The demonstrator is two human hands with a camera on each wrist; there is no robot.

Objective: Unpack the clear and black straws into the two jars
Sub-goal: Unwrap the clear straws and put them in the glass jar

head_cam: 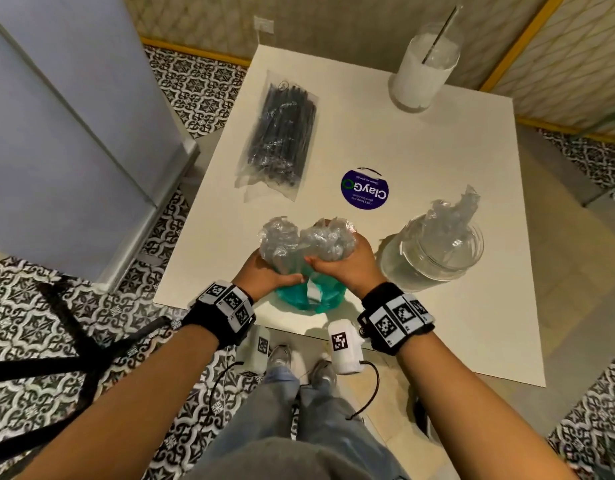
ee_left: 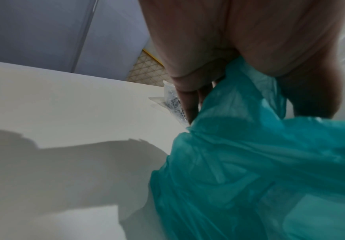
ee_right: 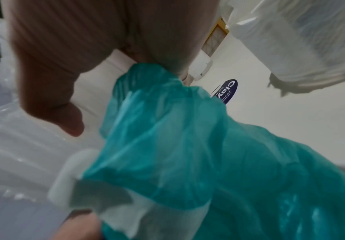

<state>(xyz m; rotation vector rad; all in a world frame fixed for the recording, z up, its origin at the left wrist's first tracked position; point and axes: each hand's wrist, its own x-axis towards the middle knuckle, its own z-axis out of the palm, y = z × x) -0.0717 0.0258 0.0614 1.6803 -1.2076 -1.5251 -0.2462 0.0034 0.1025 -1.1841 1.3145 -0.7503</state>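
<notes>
Both hands hold one pack of clear straws (head_cam: 309,242) upright at the table's near edge; its clear wrap is crumpled at the top and its lower end (head_cam: 309,296) is teal. My left hand (head_cam: 264,271) grips its left side and my right hand (head_cam: 345,263) grips its right side. In the wrist views the teal plastic (ee_left: 259,170) (ee_right: 187,154) hangs below each palm. A sealed pack of black straws (head_cam: 278,133) lies flat at the far left. One glass jar (head_cam: 434,252) to the right of my right hand holds crumpled clear plastic. The far jar (head_cam: 422,67) holds one black straw.
A round blue sticker (head_cam: 364,189) sits mid-table, on the white table (head_cam: 455,161). A grey cabinet (head_cam: 56,116) stands close on the left, and patterned floor tiles surround the table. My feet are below the table's near edge.
</notes>
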